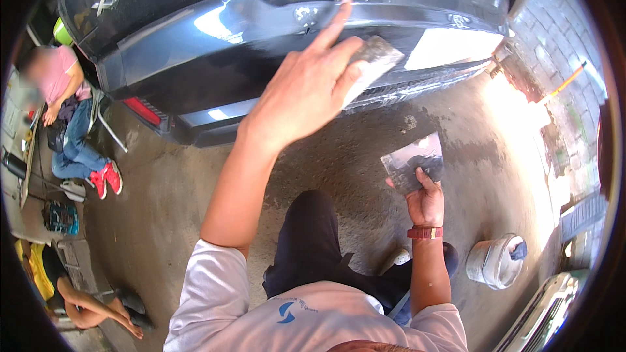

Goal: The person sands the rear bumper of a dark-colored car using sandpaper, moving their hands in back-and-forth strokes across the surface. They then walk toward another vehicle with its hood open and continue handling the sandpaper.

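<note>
white t-shirt with a small blue mark is filling the bottom of the view, nearest the lens, with dark trousers bending just above it. from the shirt's short sleeve the left arm is reaching up and forward to the car bumper. left hand is pressing a flat grey spreader blade against the dark blue bumper: the forefinger is stretching straight along the panel, the other fingers are lying close together over the back of the blade, and the thumb is tucking under its lower edge. the blade is sitting tilted on the bumper's lower curve, just beside a bright glare patch.

right hand, wearing a red wrist strap, is holding up a square metal mixing plate lower down, well apart from the bumper; the thumb is lying on top over a dark smear of filler and the remaining fingers are hidden beneath, so their spread cannot be told.

a white tub is standing on the concrete floor near the right elbow. at the left edge a seated person in a pink top, jeans and red shoes is sitting beside the car, and another person's bare legs are showing lower left, near a teal tool.
</note>
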{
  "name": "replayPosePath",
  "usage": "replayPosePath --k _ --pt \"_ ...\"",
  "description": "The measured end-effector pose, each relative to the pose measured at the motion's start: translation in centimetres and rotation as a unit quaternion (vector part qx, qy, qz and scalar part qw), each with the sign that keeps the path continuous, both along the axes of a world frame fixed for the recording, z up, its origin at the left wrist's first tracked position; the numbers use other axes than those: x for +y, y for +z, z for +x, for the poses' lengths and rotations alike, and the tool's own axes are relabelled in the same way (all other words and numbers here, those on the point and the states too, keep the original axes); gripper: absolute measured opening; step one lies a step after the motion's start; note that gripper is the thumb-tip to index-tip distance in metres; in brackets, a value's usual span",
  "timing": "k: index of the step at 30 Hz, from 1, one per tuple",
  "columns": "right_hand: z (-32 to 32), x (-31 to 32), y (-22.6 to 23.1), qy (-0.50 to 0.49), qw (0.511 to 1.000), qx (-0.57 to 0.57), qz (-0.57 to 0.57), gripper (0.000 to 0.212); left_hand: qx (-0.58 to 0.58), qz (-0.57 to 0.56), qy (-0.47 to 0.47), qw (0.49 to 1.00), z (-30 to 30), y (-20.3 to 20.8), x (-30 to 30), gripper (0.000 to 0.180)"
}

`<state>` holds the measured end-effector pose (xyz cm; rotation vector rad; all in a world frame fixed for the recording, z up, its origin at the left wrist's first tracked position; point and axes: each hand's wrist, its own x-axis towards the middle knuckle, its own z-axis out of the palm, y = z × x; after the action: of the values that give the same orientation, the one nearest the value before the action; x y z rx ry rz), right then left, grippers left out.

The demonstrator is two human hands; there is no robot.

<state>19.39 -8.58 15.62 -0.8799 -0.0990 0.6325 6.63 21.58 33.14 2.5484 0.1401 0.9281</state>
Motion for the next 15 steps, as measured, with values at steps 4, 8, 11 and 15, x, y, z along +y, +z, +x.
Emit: replayPosePath --k 4,8,11,15 --pt "-1.6 0.2 3.9 -0.038 0.998 -0.042 0.008 0.052 0.053 -0.022 0.016 0.998 -0.9 -0.1 2.1 0.041" --pt "-2.8 2.2 9.7 -0.037 0.985 -0.169 -0.028 0.062 0.015 -0.054 0.02 0.998 -3.2 -0.8 3.3 0.043" --pt "-3.6 5.5 14.2 -0.031 0.924 -0.359 -0.128 0.063 -0.001 -0.07 0.028 0.997 -5.5 -1.4 3.7 0.044" --pt "-4.2 10.6 19.1 -0.046 0.623 -0.749 -0.223 0.064 -0.077 -0.161 -0.089 0.98 -8.1 -6.4 2.3 0.058"
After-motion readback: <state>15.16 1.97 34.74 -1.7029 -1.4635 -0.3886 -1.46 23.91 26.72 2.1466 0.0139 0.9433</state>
